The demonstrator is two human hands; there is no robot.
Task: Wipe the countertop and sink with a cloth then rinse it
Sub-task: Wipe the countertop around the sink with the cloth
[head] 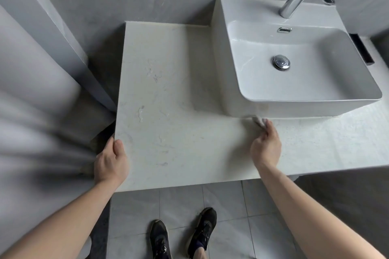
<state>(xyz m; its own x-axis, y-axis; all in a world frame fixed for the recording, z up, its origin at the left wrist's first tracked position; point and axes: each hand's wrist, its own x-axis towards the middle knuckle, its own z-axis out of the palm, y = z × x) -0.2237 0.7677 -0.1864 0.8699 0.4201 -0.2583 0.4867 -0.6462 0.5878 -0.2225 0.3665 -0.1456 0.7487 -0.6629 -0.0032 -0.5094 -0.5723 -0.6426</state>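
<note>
Right hand [266, 146] pinches a small, blurred cloth [258, 121] on the countertop [179, 94] at the front base of the sink [305, 73]. Left hand [111, 162], well apart, grips the countertop's front-left corner. The unwiped expanse lies between them; the right hand is nearer the sink.

The countertop [168, 94] is pale marble-like stone, flat, with faint grey veins. The white rectangular sink [311, 99] stands on its right part. A small grey cloth [258, 121], blurred, lies at the sink's front base.
</note>
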